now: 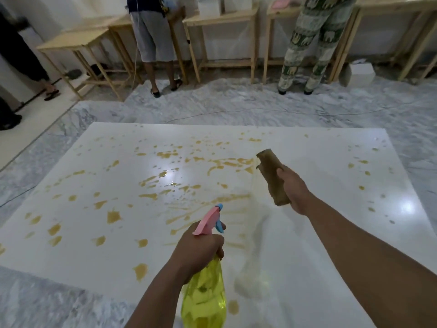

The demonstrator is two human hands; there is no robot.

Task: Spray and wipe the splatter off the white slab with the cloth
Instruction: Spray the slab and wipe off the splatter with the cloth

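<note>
So the count: one big glossy white slab (pixel 307 245) filling the lower frame, way too many yellow-brown splatter spots (pixel 113 216) on it to number, one yellow see-through spray bottle with a pink-and-blue trigger head (pixel 204 297) at bottom centre, and one stained brown folded cloth (pixel 272 176) right of centre. Two bare hands, a left hand (pixel 198 247) and a right hand (pixel 295 188). Along the top there's at least five light wooden tables (pixel 78 41), three standing people (pixel 153 36) seen partly, one pink cloth (pixel 280 4) and one white box (pixel 361 73) on the floor at upper right.

Pale wooden tables (pixel 220 18) line the white wall (pixel 71 10) beyond the grey-veined marble floor (pixel 236 102), two standing people beside them, with what seems a white box (pixel 360 72) underneath.
</note>
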